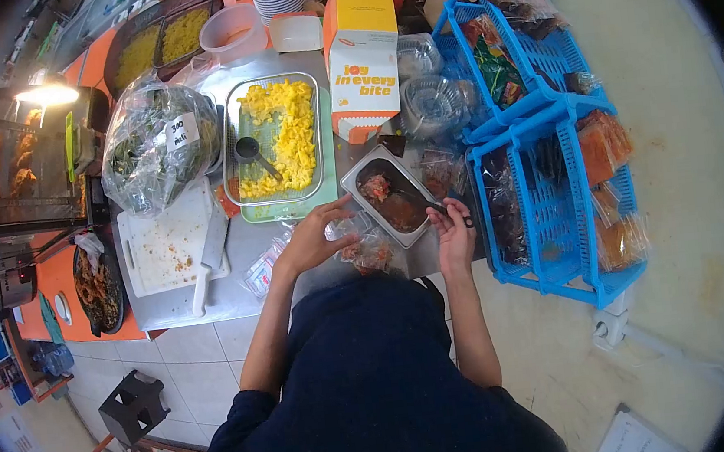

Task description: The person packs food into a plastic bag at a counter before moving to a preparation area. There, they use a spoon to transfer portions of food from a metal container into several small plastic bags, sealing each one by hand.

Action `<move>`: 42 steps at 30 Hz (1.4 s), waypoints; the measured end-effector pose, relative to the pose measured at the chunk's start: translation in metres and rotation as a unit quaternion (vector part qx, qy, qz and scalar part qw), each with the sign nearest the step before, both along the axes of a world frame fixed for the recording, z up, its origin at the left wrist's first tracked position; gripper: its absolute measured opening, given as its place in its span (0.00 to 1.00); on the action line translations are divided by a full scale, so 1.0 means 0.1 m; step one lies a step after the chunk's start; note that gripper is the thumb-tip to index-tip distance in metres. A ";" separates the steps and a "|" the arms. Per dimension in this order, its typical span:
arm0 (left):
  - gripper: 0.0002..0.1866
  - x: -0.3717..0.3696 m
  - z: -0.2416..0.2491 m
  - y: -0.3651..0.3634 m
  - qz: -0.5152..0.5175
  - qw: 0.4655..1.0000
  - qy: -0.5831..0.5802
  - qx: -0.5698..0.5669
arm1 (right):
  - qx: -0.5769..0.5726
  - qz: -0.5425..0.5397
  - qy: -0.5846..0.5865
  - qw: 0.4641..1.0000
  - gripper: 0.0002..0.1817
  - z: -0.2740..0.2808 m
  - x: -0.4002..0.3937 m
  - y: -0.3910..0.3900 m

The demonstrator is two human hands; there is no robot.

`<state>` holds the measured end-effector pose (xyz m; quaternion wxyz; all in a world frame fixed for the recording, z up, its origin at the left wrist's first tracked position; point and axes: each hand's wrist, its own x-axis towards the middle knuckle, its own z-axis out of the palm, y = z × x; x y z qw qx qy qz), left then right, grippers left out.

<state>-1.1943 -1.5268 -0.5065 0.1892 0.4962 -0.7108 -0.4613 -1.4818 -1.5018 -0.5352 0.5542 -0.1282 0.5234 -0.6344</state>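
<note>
A small metal container (420,236) holds a dark red-brown sauce and a clump of pinkish chopped food. My right hand (455,236) is at its right edge, fingers closed on the dark handle of a utensil (430,205) that slants into it; the sauce hides its tip. To the container's left, my left hand (315,237) is held with fingers apart and nothing in them. Just beside that hand lie small clear plastic bags (369,250) with reddish contents. Behind it stands a tray of yellow scrambled-egg-like pieces (291,137), with a black measuring scoop (248,150) lying inside.
A white cutting board (156,254) with a knife (210,254) lies left, below a bag of leafy greens (141,151). A printed carton box (363,69) and clear plastic containers (431,104) stand behind. Blue baskets (559,282) with packets line the right side.
</note>
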 end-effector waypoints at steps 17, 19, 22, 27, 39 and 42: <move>0.24 0.03 -0.04 -0.01 -0.012 0.999 -0.013 -0.027 | -0.173 0.270 0.576 0.752 0.11 0.13 0.22 0.23; 0.23 0.01 -0.04 -0.03 -0.014 1.000 -0.016 -0.023 | -0.151 0.265 0.561 0.769 0.10 0.08 0.29 0.19; 0.23 0.01 -0.05 -0.03 -0.015 0.999 -0.021 -0.021 | -0.113 0.236 0.444 0.857 0.08 -0.01 0.36 0.12; 0.23 0.01 -0.06 -0.04 -0.020 0.999 -0.024 -0.022 | -0.089 0.163 0.220 0.958 0.11 -0.13 0.37 0.06; 0.24 0.01 -0.03 -0.03 -0.012 0.999 -0.022 -0.035 | 0.001 0.032 -0.032 0.999 0.10 -0.16 0.11 -0.04; 0.25 0.02 0.05 -0.05 0.019 0.999 0.022 -0.034 | -0.006 0.031 -0.036 0.999 0.10 -0.10 0.00 -0.02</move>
